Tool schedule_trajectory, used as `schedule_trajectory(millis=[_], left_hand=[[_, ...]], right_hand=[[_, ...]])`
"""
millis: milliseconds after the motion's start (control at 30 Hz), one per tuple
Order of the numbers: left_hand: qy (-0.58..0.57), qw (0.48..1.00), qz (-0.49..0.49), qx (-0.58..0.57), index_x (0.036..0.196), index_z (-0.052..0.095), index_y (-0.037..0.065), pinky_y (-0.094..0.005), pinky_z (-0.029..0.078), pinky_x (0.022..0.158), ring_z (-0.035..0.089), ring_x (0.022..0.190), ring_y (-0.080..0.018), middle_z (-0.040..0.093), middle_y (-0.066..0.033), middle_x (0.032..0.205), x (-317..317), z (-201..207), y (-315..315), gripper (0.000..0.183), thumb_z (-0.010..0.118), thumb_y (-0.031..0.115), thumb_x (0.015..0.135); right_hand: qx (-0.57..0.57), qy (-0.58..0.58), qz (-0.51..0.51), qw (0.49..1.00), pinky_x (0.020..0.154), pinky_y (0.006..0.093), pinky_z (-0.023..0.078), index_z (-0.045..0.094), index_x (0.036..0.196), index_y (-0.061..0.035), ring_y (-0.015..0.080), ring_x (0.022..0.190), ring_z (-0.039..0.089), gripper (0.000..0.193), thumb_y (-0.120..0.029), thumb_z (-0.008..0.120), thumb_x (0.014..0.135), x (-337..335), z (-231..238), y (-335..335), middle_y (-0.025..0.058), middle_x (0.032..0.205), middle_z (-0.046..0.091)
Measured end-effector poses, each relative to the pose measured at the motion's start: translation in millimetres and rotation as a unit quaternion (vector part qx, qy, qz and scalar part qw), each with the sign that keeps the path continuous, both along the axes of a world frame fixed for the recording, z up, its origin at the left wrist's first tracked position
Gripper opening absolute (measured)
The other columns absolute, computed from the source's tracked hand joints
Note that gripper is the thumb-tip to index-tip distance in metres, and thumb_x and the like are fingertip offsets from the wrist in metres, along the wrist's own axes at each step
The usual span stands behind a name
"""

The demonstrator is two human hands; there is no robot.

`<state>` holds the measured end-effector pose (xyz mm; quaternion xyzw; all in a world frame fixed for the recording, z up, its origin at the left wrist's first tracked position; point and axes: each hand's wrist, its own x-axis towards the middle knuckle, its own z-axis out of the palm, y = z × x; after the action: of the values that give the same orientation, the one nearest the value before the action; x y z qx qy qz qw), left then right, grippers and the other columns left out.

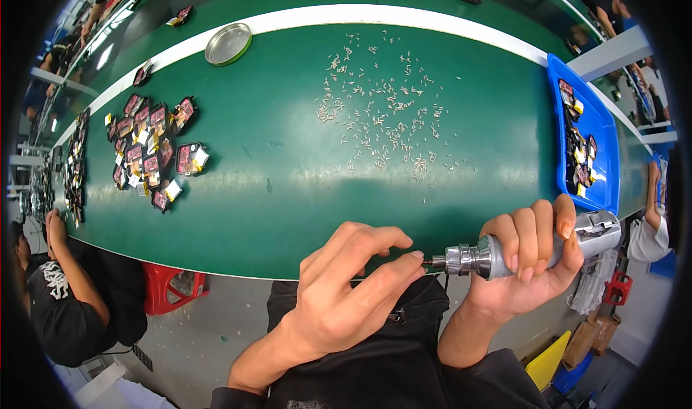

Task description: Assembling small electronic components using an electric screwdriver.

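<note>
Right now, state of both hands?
Left hand: partly curled at the bit end; whether holding anything cannot be told.
Right hand: closed around silver screwdriver.

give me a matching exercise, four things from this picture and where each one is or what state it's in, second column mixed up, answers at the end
1. silver handheld tool
2. small loose pieces
3. round tin
4. blue tray

A. scattered on the green table
B. holding dark parts
C. gripped in the right hand
D. by the white strip

Pairs: 1-C, 2-A, 3-D, 4-B
</note>
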<state>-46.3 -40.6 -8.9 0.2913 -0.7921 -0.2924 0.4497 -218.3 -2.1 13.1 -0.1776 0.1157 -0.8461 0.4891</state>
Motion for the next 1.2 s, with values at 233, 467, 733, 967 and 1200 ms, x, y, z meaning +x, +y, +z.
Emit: schedule_trajectory(millis=[233,467,733,967,1200], left_hand=[[-0.080,0.996,0.005,-0.033,0.096,0.066,-0.001,-0.0319,0.049,0.060,0.057,0.071,-0.0242,0.063,-0.0124,0.092,14.5,24.3,-43.5,0.026,0.069,-0.004,0.070],[-0.328,0.934,0.112,-0.085,0.115,0.054,-0.002,-0.0404,0.047,0.077,0.057,0.093,-0.0341,0.060,-0.0165,0.103,35.8,64.1,-124.5,0.037,0.064,0.008,0.081],[-0.393,0.836,0.375,-0.083,0.120,0.050,0.003,-0.0464,0.048,0.085,0.052,0.107,-0.0393,0.053,-0.0198,0.117,156.2,26.6,-337.4,0.048,0.058,0.000,0.073],[-0.388,0.900,0.196,0.002,0.109,0.060,0.000,-0.0395,0.048,0.090,0.059,0.101,-0.0364,0.063,-0.0209,0.105,199.4,6.8,-394.4,0.042,0.067,-0.004,0.069],[-0.300,0.939,0.170,-0.003,0.105,0.061,-0.001,-0.0379,0.051,0.078,0.064,0.086,-0.0326,0.066,-0.0189,0.096,144.4,54.1,-325.5,0.037,0.074,0.012,0.073]], right_hand=[[0.025,-0.011,-0.021,0.999,0.051,0.0271,0.034,0.043,0.086,-0.0076,0.0098,0.046,0.036,0.008,-0.014,0.047,0.089,0.4,-3.3,-3.9,-0.0003,0.056,0.037],[0.031,-0.036,-0.053,0.997,0.051,0.0263,0.032,0.038,0.084,-0.0080,0.0079,0.046,0.033,0.010,-0.010,0.047,0.089,-9.5,-4.4,-1.2,-0.0011,0.056,0.033],[0.032,-0.030,-0.052,0.998,0.048,0.0245,0.034,0.035,0.086,-0.0073,0.0072,0.046,0.034,0.013,-0.009,0.046,0.092,-15.3,-7.0,-2.1,-0.0002,0.057,0.031],[0.085,-0.037,-0.048,0.995,0.052,0.0251,0.031,0.050,0.086,-0.0023,0.0097,0.050,0.032,0.008,-0.009,0.054,0.084,-19.3,5.4,-0.3,-0.0005,0.059,0.033],[0.095,-0.048,-0.040,0.993,0.054,0.0270,0.033,0.049,0.087,-0.0039,0.0103,0.051,0.034,0.009,-0.011,0.053,0.087,-27.3,2.4,2.3,0.0001,0.059,0.034]])
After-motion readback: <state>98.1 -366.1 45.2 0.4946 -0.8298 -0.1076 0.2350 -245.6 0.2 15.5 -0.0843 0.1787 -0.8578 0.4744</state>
